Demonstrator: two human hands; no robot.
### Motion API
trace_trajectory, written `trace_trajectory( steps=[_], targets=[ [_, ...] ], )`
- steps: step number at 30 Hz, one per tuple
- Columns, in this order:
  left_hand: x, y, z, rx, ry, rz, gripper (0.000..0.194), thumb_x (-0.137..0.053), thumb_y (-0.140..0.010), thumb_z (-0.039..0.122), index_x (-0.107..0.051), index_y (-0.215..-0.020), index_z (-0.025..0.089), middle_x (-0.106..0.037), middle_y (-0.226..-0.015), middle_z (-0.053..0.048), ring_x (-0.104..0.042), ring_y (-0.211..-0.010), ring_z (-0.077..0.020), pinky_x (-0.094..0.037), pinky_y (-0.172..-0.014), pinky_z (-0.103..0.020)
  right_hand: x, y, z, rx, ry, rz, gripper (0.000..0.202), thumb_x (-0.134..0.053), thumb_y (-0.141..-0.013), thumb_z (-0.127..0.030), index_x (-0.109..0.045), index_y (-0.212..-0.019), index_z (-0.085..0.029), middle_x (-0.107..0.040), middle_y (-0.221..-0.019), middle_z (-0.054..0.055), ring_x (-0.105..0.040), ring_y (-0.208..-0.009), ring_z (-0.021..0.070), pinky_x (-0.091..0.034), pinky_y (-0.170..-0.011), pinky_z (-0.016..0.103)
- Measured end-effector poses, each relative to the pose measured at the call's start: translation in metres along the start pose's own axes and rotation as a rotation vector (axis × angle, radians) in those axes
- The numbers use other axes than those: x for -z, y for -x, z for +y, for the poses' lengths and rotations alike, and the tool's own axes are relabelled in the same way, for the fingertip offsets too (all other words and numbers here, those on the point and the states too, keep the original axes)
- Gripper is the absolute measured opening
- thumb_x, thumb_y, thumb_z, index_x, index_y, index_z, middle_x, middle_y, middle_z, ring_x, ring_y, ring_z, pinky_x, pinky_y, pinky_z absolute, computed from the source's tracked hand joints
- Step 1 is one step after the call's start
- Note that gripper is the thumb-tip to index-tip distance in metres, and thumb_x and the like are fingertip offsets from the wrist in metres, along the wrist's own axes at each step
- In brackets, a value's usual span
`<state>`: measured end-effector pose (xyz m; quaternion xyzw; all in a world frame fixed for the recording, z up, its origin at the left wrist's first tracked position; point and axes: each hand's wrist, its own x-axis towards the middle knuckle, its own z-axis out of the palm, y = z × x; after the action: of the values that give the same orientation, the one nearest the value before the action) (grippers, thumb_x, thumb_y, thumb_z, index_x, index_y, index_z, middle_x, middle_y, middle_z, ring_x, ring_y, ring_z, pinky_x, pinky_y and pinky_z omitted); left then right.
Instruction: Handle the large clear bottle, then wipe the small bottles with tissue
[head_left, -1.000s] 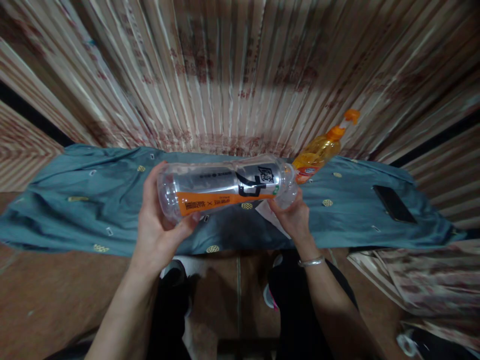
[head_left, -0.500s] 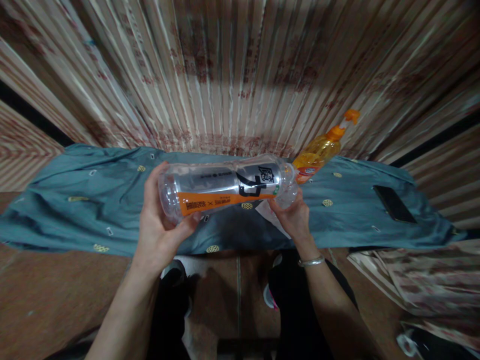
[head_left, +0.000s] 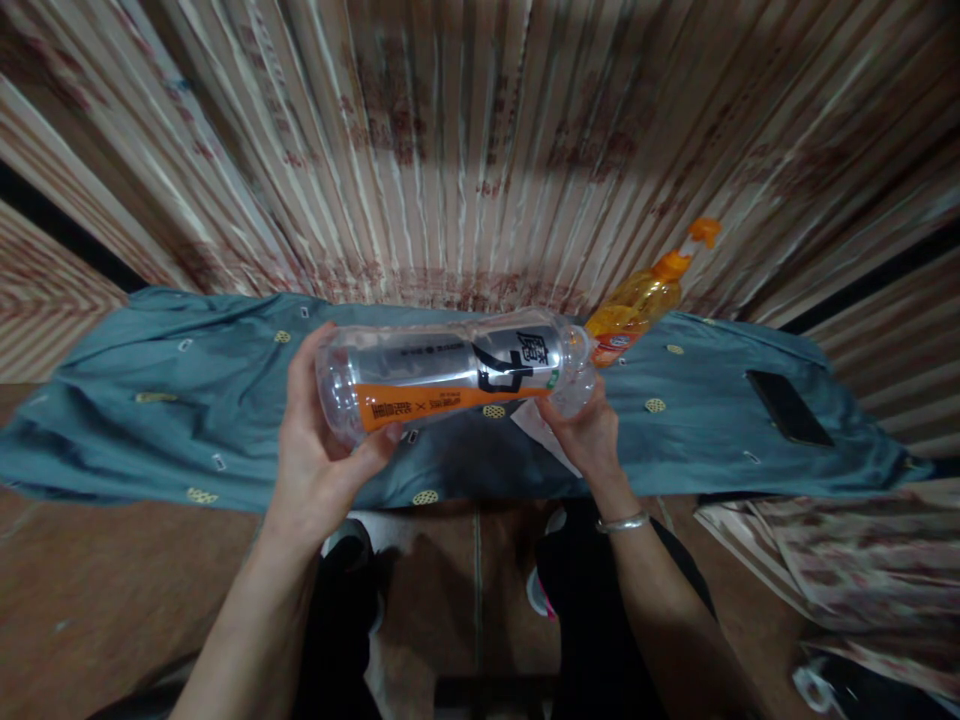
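A clear plastic bottle (head_left: 450, 370) with a silver and orange label lies sideways in the air over the cloth-covered table. Around its base at the left, my left hand (head_left: 322, 440) is closed, thumb on the lower side. My right hand (head_left: 589, 425) grips the neck end at the right; some of its fingers are hidden behind the bottle. Just beyond that end stands a spray bottle (head_left: 634, 308) of yellow liquid with an orange nozzle. Something white and flat, perhaps a tissue (head_left: 546, 435), lies on the cloth beside my right hand, partly covered.
A blue-green patterned cloth (head_left: 187, 400) covers the narrow table. On its right part lies a black phone (head_left: 789, 408). Pleated striped curtains (head_left: 465, 150) hang behind the table, and more striped fabric (head_left: 847, 560) is at the lower right.
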<state>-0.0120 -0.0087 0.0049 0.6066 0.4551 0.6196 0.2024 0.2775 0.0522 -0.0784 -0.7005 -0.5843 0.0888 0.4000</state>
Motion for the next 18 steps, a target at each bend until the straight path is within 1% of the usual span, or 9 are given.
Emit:
trace_trajectory(
  steps=[4,9,14,18],
  targets=[
    [-0.0001,0.0003,0.0003,0.0,0.001,-0.003,0.092,-0.089,-0.064,0.049,-0.05,-0.144,0.025,-0.06,-0.136,-0.01,-0.063,-0.12,-0.026,-0.057,-0.1,-0.04,0.0001,-0.0001,-0.0004,0.012,-0.007,0.005,0.08,-0.072,-0.071,-0.053,-0.05,-0.137,-0.013,-0.075,-0.115,0.019,-0.073,-0.103,0.0352,-0.058,-0.084,0.046],
    [-0.0008,0.0006,0.0004,-0.011,0.005,0.013,0.091,-0.089,-0.063,0.051,-0.051,-0.143,0.028,-0.06,-0.138,-0.009,-0.062,-0.122,-0.0275,-0.056,-0.102,-0.042,-0.0009,0.0003,0.0019,0.04,-0.001,0.015,0.079,-0.071,-0.073,-0.056,-0.051,-0.137,-0.013,-0.074,-0.118,0.019,-0.073,-0.103,0.0345,-0.059,-0.084,0.044],
    [0.0002,0.0003,0.0005,-0.042,-0.007,0.011,0.091,-0.09,-0.063,0.049,-0.052,-0.144,0.029,-0.062,-0.136,-0.009,-0.064,-0.119,-0.0261,-0.058,-0.099,-0.04,-0.0026,0.0007,0.0045,0.058,0.009,0.032,0.081,-0.069,-0.075,-0.059,-0.05,-0.138,-0.012,-0.075,-0.117,0.019,-0.074,-0.103,0.0357,-0.059,-0.083,0.046],
    [0.0005,0.0002,0.0008,-0.027,0.0,0.015,0.093,-0.09,-0.063,0.05,-0.051,-0.144,0.029,-0.062,-0.137,-0.009,-0.064,-0.121,-0.0269,-0.058,-0.099,-0.041,-0.0018,0.0011,0.0034,0.06,-0.001,0.03,0.079,-0.071,-0.075,-0.056,-0.05,-0.138,-0.013,-0.075,-0.116,0.019,-0.073,-0.103,0.0362,-0.059,-0.084,0.046]
  ],
)
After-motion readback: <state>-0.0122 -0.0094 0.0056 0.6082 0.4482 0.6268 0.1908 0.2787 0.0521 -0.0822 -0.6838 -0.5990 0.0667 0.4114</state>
